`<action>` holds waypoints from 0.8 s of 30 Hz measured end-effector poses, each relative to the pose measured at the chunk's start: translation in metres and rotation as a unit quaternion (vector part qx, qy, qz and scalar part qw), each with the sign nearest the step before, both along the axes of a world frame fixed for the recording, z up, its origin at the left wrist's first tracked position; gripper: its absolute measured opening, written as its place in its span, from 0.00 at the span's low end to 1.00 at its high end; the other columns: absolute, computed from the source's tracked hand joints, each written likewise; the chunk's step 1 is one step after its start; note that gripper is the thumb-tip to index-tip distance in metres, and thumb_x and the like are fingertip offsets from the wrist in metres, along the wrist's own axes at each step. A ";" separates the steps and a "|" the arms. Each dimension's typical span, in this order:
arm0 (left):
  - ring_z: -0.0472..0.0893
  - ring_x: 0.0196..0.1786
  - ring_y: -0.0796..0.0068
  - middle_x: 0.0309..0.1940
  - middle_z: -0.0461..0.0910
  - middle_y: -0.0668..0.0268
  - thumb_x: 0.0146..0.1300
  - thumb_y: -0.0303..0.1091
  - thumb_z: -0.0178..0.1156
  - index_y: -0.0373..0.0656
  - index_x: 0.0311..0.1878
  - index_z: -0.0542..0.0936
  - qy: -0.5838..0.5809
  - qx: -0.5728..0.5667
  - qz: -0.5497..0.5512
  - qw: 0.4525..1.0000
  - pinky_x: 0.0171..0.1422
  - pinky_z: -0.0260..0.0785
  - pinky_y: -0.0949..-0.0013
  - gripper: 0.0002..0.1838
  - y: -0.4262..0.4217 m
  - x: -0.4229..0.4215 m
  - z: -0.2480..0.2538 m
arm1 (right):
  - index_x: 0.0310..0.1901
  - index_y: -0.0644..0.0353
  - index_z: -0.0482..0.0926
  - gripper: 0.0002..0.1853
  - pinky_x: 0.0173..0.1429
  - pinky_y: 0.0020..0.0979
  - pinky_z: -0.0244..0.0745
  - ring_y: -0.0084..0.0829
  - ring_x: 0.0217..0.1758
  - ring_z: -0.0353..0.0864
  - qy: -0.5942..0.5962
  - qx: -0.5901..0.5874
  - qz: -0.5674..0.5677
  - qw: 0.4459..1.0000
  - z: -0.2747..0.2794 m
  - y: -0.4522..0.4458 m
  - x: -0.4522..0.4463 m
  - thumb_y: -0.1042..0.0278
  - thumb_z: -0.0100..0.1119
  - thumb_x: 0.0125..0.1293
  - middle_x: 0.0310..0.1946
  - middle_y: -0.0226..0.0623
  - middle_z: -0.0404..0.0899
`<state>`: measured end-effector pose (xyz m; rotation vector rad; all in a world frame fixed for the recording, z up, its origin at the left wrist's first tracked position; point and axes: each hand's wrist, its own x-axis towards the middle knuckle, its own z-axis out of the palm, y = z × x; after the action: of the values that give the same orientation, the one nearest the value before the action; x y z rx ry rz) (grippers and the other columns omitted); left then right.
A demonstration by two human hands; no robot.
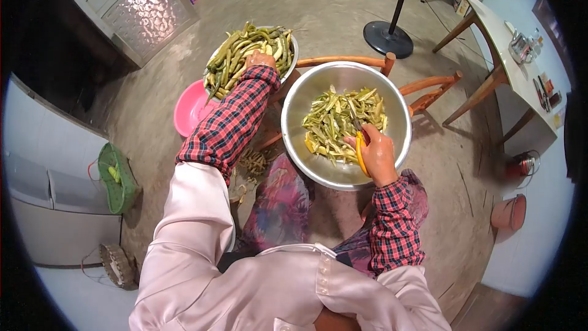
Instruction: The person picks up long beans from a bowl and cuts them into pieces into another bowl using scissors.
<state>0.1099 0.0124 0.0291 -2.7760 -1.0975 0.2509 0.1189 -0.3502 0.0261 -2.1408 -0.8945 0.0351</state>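
My left hand (260,59) reaches down onto a heap of long green pods (236,55), possibly peppers, in a wide bowl (296,52). Its fingertips are lost among the pods, so their grip is hidden. In my right hand (380,154) are scissors (360,153) with yellow handles, their blades pointing into a large steel basin (294,141). Cut green and pale yellow pieces (334,119) lie in the basin under the blades.
A pink basin (184,113) sits below the pod bowl, to the left. Behind the steel basin are wooden chair rails (429,89). A black stand base (388,40) is on the floor ahead; a table (499,43) stands right. A green basket (116,178) is at left.
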 end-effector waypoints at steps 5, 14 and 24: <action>0.74 0.61 0.63 0.50 0.83 0.62 0.60 0.41 0.60 0.46 0.50 0.84 -0.020 0.009 -0.032 0.999 0.61 0.68 0.59 0.17 0.007 0.000 -0.015 | 0.43 0.63 0.76 0.26 0.34 0.44 0.73 0.51 0.30 0.80 0.009 0.023 -0.015 1.000 -0.004 0.000 -0.001 0.51 0.74 0.52 0.26 0.50 0.80; 0.85 0.39 0.69 0.35 0.86 0.63 0.54 0.45 0.66 0.49 0.41 0.86 -0.442 -0.137 0.111 0.880 0.48 0.75 0.65 0.15 0.016 -0.050 -0.005 | 0.41 0.64 0.69 0.30 0.32 0.26 0.71 0.22 0.27 0.76 0.199 0.118 -0.029 0.972 -0.003 0.003 0.000 0.61 0.82 0.45 0.23 0.34 0.77; 0.84 0.37 0.68 0.40 0.84 0.52 0.58 0.17 0.62 0.37 0.51 0.72 -0.697 -0.516 0.144 0.477 0.43 0.79 0.69 0.17 0.008 -0.098 0.012 | 0.35 0.55 0.70 0.15 0.21 0.18 0.58 0.17 0.19 0.64 0.640 0.267 0.048 0.719 -0.014 -0.014 0.000 0.54 0.61 0.68 0.25 0.30 0.73</action>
<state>0.0121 0.0201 0.0409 -3.2357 -2.1101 -2.7085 0.1193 -0.3643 0.0118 -1.0447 -0.0940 1.0448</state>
